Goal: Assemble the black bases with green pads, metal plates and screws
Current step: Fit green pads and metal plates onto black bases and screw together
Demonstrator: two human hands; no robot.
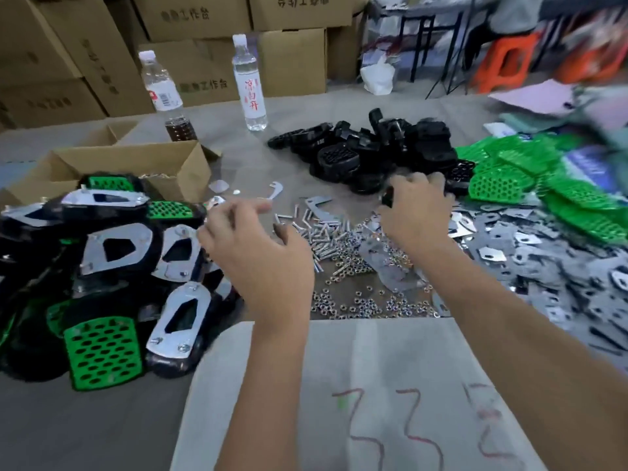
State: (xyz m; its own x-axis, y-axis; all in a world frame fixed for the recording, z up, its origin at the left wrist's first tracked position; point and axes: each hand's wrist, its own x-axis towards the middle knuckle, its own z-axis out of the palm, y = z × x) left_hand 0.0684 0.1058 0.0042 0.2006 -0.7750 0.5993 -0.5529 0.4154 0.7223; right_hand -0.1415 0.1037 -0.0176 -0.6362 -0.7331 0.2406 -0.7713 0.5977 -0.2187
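Observation:
Loose black bases (373,147) are heaped at the table's middle back. Green perforated pads (509,175) lie to their right, and flat metal plates (509,246) spread below those. Screws (319,232) and nuts (356,304) are scattered at the centre. My right hand (418,215) reaches onto the near edge of the black heap, its fingers curled round a small black base (387,197); motion blur hides the grip's detail. My left hand (258,253) hovers beside the screws with loosely curled fingers and holds nothing. Finished assemblies (112,253) are piled at the left.
An open cardboard box (136,164) stands behind the finished pile. Two water bottles (163,93) (249,83) stand at the back, in front of stacked cartons. A white sheet with red marks (373,385) lies under my forearms at the table's near edge.

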